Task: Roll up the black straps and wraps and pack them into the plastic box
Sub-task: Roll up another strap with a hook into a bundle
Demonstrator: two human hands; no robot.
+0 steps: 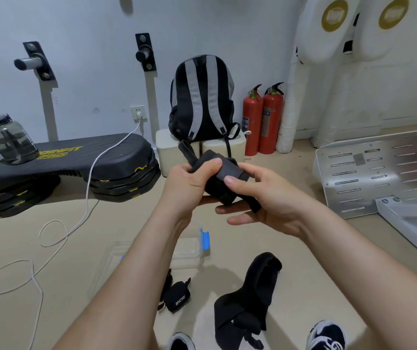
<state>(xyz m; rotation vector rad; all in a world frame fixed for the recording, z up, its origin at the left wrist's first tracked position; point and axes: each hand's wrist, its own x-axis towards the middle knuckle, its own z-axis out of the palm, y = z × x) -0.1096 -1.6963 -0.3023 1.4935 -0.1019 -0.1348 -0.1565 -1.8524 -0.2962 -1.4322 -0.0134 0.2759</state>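
The hands (189,180) and forearms (136,274) are bare, and the sneakers (327,335) are black with white markings.

I hold 1 black wrap (223,184), half rolled into a thick bundle, between my left hand (189,180) and right hand (263,198). A loose tail sticks up at its far end. On the floor below lie 1 small rolled wrap (177,296) with white lettering and 1 larger unrolled wrap (247,299). Just beyond them sits the clear plastic box (189,251) with blue latches.
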